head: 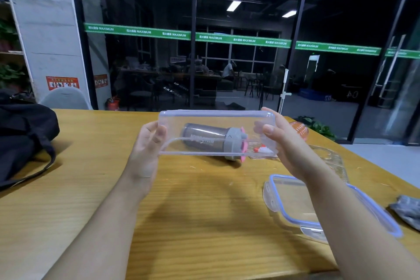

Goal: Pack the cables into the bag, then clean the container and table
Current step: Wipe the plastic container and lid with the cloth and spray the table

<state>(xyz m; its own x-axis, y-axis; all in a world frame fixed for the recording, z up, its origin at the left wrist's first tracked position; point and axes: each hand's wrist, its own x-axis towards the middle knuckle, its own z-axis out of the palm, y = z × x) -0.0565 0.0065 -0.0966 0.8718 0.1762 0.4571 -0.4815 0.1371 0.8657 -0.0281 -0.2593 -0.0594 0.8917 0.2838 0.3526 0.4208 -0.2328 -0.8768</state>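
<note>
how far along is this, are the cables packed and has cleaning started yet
Packing looks done: no cables show on the table, and the clear container looks empty; the black bag sits at the left. In hand: the left hand and right hand hold the container up by its ends, lid off. Left: wiping it and the table; the grey cloth lies untouched.

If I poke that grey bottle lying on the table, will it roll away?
Probably yes: the grey bottle lies on its side on the smooth wooden table, and its body looks round. Its wider pink-edged cap might make it curve rather than roll straight. It looks like plastic, so likely not fragile.
</note>
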